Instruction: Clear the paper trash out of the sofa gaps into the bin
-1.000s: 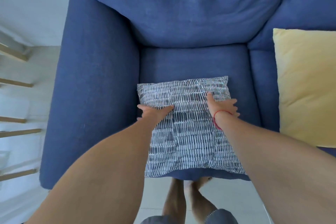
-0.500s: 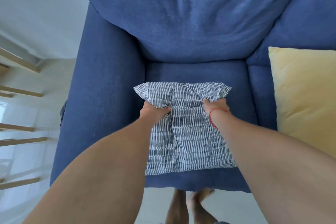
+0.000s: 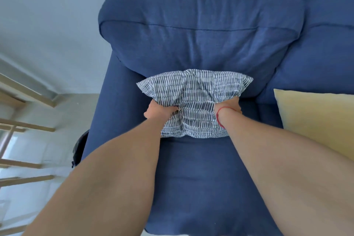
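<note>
A blue sofa (image 3: 201,178) is seen from above, its back cushion (image 3: 199,30) toward 12 o'clock. A blue-and-white patterned pillow (image 3: 193,101) is gripped at its lower half by both hands: the left hand (image 3: 159,110) at the pillow's 8 o'clock, the right hand (image 3: 229,108), a red band (image 3: 219,119) on its wrist, at 4 o'clock. The fabric is bunched between them. A yellow cushion (image 3: 316,120) lies at 3 o'clock. Wooden slats (image 3: 26,126) are seen at 9 o'clock.

Both forearms are seen bare, with no sleeves worn; a thin red string bracelet (image 3: 220,119) is worn around the right wrist, just behind the right hand (image 3: 229,107)
</note>
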The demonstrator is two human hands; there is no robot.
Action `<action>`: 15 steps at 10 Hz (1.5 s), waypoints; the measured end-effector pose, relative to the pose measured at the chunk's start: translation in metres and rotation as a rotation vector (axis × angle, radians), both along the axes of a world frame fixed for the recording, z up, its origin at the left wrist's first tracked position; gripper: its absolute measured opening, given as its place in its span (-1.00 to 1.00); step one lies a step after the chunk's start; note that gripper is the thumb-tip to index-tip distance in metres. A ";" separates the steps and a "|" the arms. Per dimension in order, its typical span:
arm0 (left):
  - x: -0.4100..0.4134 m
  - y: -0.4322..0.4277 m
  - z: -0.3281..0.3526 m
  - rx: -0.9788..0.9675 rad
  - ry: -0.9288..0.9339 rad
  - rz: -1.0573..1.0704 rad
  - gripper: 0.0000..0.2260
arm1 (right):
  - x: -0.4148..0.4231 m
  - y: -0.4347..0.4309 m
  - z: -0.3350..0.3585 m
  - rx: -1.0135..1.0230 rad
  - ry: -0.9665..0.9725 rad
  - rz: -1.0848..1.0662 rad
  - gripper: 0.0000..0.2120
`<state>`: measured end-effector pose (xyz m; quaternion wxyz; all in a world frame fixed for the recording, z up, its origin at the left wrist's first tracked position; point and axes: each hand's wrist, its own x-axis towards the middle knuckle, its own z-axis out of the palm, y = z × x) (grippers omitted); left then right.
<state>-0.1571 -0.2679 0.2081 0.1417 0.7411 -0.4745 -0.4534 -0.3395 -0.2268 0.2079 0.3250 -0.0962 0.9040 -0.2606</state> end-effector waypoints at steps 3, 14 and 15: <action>-0.017 -0.022 -0.029 -0.092 0.036 0.028 -0.49 | -0.020 -0.025 -0.020 -0.143 0.024 -0.123 -0.56; -0.106 -0.077 -0.001 -0.211 -0.210 -0.488 -0.16 | -0.077 -0.081 -0.013 -0.069 0.323 0.407 -0.05; -0.073 -0.059 0.002 -0.382 -0.340 -0.514 -0.24 | -0.036 -0.068 -0.003 -0.157 0.454 0.405 -0.13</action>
